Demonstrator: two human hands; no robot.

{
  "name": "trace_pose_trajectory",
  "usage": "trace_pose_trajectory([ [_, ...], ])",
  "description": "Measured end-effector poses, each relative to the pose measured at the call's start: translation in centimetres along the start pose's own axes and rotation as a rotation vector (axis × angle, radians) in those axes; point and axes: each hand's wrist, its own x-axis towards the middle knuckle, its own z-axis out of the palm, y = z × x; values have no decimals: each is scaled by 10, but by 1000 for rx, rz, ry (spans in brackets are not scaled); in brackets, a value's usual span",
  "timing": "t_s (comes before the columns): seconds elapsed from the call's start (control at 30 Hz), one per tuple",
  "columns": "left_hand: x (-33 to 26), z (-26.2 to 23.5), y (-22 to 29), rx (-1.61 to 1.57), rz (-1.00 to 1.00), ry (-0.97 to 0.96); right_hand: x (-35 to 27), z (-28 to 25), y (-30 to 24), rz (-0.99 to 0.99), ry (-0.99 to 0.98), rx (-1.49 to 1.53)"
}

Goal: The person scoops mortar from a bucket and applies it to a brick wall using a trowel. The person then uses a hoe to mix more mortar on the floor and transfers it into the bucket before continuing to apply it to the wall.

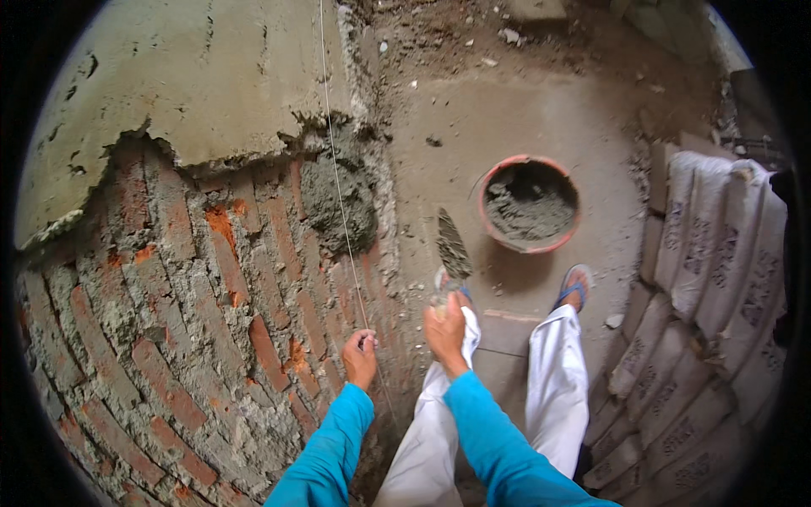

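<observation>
A thin white string [340, 190] runs down in front of the brick wall [182, 384]. My left hand [360, 362] is closed, its thumb and fingertips pinched at this string. In my right hand [446, 335] is the handle of a trowel [454, 247], its pointed blade coated with grey mortar and aimed away from me. The fingers wrap round the handle and hide most of it. A lump of wet mortar [338, 198] clings to the wall at the edge of the plaster [224, 80]. Beyond my feet, an orange-rimmed bucket [577, 221] holds grey mortar.
Bricks with stamped faces [676, 406] are stacked along the right, with pale sacks [705, 237] above them. The bucket stands on a concrete floor [473, 110]. Loose dirt and rubble [524, 46] lie at the far end. My sandalled feet [574, 287] are apart.
</observation>
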Motion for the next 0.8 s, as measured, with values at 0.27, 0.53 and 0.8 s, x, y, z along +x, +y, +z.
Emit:
trace_pose_trajectory([
  [0.27, 27, 68, -32, 95, -25, -32, 163, -226, 24, -70, -244, -901],
  [0.53, -39, 81, 190, -200, 269, 74, 294, -184, 48, -486, -328, -1358],
  [0.8, -110, 52, 391, -1474, 608, -589, 239, -255, 17, -584, -497, -1334],
])
